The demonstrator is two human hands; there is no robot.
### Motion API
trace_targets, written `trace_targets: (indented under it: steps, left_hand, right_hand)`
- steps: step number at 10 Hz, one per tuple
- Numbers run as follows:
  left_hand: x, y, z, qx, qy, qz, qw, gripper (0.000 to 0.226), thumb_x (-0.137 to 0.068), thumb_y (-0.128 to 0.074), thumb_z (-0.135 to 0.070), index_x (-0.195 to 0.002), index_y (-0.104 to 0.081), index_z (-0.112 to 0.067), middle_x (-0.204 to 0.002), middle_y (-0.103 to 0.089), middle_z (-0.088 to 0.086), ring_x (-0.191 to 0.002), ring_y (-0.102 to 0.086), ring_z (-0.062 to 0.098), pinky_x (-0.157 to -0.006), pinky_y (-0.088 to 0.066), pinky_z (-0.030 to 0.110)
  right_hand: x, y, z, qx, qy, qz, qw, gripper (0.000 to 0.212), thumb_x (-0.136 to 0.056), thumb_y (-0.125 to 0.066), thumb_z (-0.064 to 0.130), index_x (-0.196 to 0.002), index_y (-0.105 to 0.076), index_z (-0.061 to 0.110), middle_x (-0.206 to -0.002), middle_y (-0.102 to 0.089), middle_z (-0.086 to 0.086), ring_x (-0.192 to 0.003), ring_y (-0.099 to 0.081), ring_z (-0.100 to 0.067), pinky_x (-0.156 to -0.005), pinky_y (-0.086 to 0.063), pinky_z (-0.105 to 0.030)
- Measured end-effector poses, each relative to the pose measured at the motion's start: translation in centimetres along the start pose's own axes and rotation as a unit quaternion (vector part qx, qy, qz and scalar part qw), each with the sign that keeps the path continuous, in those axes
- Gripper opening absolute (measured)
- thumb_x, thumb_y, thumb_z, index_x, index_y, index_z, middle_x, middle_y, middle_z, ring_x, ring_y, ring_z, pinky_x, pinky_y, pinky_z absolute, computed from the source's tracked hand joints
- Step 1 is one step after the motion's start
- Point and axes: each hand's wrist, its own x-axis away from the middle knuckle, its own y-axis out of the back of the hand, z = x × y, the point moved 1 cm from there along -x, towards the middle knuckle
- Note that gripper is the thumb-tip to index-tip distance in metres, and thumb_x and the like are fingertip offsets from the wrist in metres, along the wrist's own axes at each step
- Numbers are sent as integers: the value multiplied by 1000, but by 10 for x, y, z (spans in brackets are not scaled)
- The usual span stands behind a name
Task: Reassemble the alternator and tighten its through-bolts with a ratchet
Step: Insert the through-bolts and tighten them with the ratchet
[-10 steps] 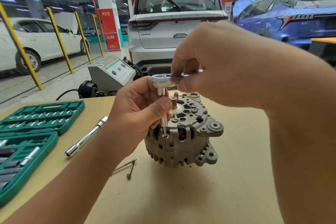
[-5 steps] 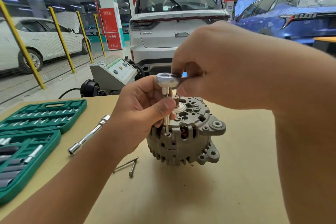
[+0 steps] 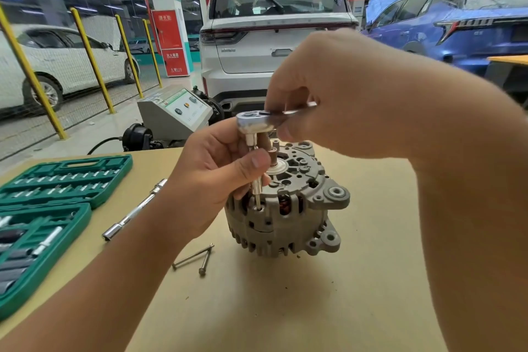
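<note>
Both hands grip the ratchet: left hand (image 3: 213,177) its extension, right hand (image 3: 337,94) its handle, over grey alternator (image 3: 288,217).

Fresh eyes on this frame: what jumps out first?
Centre of the tan table: a grey alternator standing on end, with a ratchet and extension driven down into its near-left edge. The left hand pinches the extension while the right hand holds the ratchet handle above. Two loose bolts lie just left of the alternator; a green socket case sits open at far left.

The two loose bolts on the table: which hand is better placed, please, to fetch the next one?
Probably the left hand: the loose bolts lie beside its forearm, and the right hand holds the ratchet.
</note>
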Motion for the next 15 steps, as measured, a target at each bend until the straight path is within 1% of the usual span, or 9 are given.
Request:
trace_targets:
  steps: [1, 4, 5, 7, 9, 10, 12, 14, 15]
  left_hand:
    - [1, 3, 2, 6, 2, 5, 1000, 13, -81, -84, -33, -91, -76, -27, -74, -66, -4, -67, -69, 16, -45, -42, 19]
    - [2, 1, 2, 0, 1, -25, 1000, 29, -73, -89, -48, -87, -74, -27, -72, -69, 3, -67, -71, 19, -46, -46, 18]
    - [2, 0, 2, -8, -4, -36, 999, 30, -70, -90, -50, -86, -75, -29, -71, -68, 0, -66, -73, 19, -44, -43, 17]
    - [2, 2, 2, 39, 15, -22, 999, 30, -74, -87, -50, -91, -77, -28, -72, -69, 1, -64, -72, 17, -44, -40, 19]
    - [1, 1, 5, 0, -11, -37, 999, 32, -74, -88, -51, -92, -77, -28, -70, -64, -3, -61, -67, 16, -45, -37, 23]
    - [2, 0, 4, 0, -10, -28, 1000, 29, -75, -86, -49, -95, -76, -31, -73, -67, 0, -65, -69, 17, -46, -43, 18]
    - [2, -3, 3, 3, -26, -33, 999, 26, -76, -86, -46, -95, -77, -31, -74, -70, -8, -64, -70, 14, -48, -46, 14]
    - [2, 1, 4, 21, -9, -34, 999, 27, -76, -86, -46, -93, -77, -27, -73, -68, -1, -62, -69, 19, -44, -42, 19]
    - [1, 0, 7, 2, -23, -45, 999, 27, -77, -85, -48, -93, -78, -28, -73, -68, -4, -59, -61, 29, -44, -42, 19]
  right_hand:
    - [-2, 0, -3, 26, 9, 28, 999, 24, -61, -71, 50, -83, -66, 57, -66, -60, 23, -58, -58, -1, -51, -55, -33]
    - [-5, 0, -10, 25, -1, 29, 999, 25, -67, -72, 53, -89, -65, 62, -73, -64, 25, -62, -63, 0, -52, -57, -28]
    - [-5, -3, -11, 24, -17, 9, 1000, 34, -54, -72, 54, -84, -63, 66, -63, -58, 24, -49, -54, 1, -37, -48, -24]
    - [-11, -5, -12, 26, -14, 80, 996, 31, -59, -68, 62, -87, -60, 71, -68, -61, 28, -53, -59, 1, -43, -53, -26]
    - [-1, 0, -5, 41, -42, -37, 998, 43, -45, -72, 49, -83, -61, 68, -60, -54, 23, -47, -48, 2, -30, -38, -20]
    - [0, 3, -5, 25, -19, 40, 999, 31, -60, -74, 50, -87, -66, 64, -69, -63, 24, -58, -61, 0, -46, -55, -29]
    - [4, 5, -1, 3, -23, -14, 1000, 25, -57, -73, 40, -75, -67, 56, -72, -60, 18, -63, -57, -5, -42, -48, -29]
    - [2, 10, 5, 26, -13, 37, 999, 28, -61, -73, 48, -87, -68, 59, -68, -62, 22, -60, -60, -1, -53, -57, -33]
    - [6, 10, 6, -1, -26, -7, 1000, 21, -60, -75, 39, -76, -68, 52, -71, -61, 17, -62, -58, -4, -46, -52, -31]
